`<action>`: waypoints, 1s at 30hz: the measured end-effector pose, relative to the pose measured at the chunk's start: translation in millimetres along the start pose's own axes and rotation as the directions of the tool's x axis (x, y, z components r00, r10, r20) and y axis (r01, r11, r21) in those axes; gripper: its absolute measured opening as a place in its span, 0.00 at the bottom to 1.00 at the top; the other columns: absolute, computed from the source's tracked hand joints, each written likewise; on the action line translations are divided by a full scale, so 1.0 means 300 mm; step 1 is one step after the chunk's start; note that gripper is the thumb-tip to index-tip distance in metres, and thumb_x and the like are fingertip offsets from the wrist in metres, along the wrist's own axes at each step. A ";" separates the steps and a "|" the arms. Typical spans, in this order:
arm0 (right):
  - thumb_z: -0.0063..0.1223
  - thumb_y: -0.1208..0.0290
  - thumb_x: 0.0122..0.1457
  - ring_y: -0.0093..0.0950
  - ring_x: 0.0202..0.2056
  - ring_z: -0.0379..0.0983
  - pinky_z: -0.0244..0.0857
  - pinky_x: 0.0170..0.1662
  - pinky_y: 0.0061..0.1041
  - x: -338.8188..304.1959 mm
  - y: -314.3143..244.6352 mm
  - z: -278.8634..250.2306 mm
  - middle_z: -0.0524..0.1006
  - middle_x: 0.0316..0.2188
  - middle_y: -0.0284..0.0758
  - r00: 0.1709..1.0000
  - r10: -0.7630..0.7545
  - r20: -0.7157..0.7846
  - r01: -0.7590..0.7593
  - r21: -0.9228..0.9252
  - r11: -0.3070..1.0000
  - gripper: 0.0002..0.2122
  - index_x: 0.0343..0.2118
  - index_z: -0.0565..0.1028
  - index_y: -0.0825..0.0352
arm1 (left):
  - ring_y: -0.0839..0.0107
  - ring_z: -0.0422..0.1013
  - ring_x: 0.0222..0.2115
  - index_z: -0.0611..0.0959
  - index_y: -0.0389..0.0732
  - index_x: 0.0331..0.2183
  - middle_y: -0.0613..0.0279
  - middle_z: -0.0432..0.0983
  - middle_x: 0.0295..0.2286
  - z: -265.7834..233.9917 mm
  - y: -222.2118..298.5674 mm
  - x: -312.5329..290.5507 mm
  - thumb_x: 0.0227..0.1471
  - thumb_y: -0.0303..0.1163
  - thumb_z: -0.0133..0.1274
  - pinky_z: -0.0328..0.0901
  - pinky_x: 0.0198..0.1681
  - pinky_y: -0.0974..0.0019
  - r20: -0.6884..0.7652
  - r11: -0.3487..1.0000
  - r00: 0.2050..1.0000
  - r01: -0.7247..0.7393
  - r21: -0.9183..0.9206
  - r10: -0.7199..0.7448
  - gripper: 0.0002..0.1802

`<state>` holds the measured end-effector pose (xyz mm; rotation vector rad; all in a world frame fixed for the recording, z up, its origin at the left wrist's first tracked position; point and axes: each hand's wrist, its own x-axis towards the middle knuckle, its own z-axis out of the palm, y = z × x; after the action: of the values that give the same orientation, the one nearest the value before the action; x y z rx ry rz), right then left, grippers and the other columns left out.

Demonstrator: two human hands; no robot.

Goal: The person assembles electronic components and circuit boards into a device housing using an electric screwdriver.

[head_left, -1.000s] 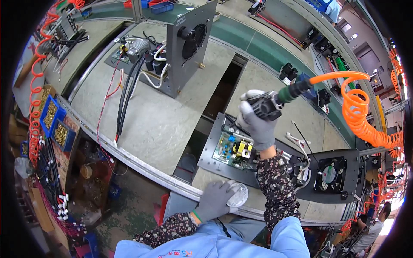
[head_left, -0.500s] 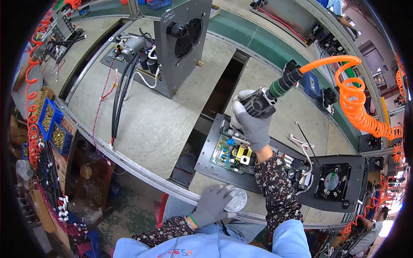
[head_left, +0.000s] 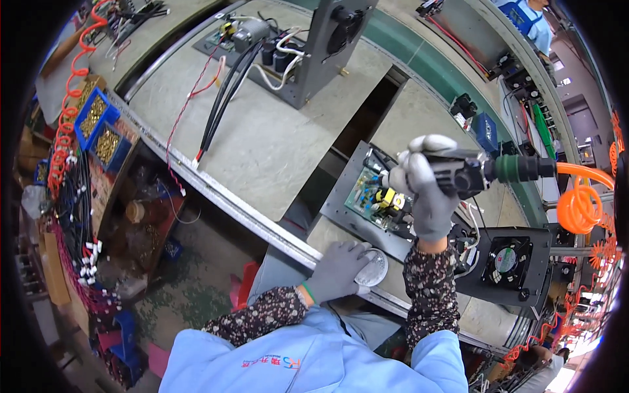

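Note:
My right hand (head_left: 429,190), in a grey glove, is wrapped round a black air screwdriver (head_left: 462,173) with a green collar. An orange coiled hose (head_left: 580,203) runs from its back end. The tool lies nearly level, pointing left above a circuit board (head_left: 377,200) with yellow parts, on a grey metal chassis plate (head_left: 344,200). My left hand (head_left: 337,272), gloved too, rests at the bench's near edge. Its fingers and thumb curve against a shallow round dish (head_left: 373,267) of small metallic pieces.
A chassis panel with a fan (head_left: 504,265) stands at the right end of the plate. Another upright grey panel (head_left: 327,52) with black cables is at the back. A dark gap (head_left: 370,118) splits the bench. Blue bins (head_left: 98,121) of brass-coloured hardware sit at the left.
The screwdriver has swung from tilted to nearly level, its hose end moving right and down. My left hand stays at the dish. The whole view has shifted.

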<state>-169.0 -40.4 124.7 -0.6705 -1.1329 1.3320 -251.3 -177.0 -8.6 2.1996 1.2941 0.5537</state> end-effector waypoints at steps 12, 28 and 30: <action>0.52 0.87 0.48 0.18 0.22 0.69 0.62 0.21 0.16 -0.078 0.142 0.000 0.74 0.31 0.36 0.997 0.080 -0.006 -0.080 -0.162 0.983 0.13 0.37 0.68 0.68 | 0.63 0.64 0.42 0.73 0.44 0.46 0.62 0.67 0.44 0.011 -0.002 -0.005 0.29 0.53 0.61 0.59 0.41 0.60 -0.065 0.998 0.997 -0.046 -0.039 0.043 0.40; 0.51 0.88 0.47 0.19 0.17 0.67 0.60 0.17 0.16 -0.061 0.163 0.005 0.73 0.26 0.35 0.997 0.078 -0.014 -0.080 -0.167 0.983 0.11 0.34 0.68 0.69 | 0.64 0.62 0.45 0.74 0.41 0.44 0.62 0.67 0.43 0.009 -0.001 -0.003 0.28 0.52 0.62 0.58 0.45 0.62 -0.078 0.998 0.997 -0.033 -0.060 0.028 0.39; 0.51 0.87 0.47 0.19 0.17 0.67 0.60 0.18 0.16 -0.066 0.168 -0.011 0.73 0.26 0.35 0.996 0.082 -0.022 -0.085 -0.173 0.981 0.11 0.34 0.68 0.69 | 0.64 0.62 0.45 0.74 0.41 0.44 0.61 0.67 0.43 0.013 -0.003 0.002 0.29 0.52 0.61 0.58 0.45 0.62 -0.078 0.998 0.996 -0.040 -0.054 0.035 0.39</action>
<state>-183.5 -49.7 73.4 -0.8620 -1.2304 1.3058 -249.3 -177.1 -12.0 2.1803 1.2634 0.6871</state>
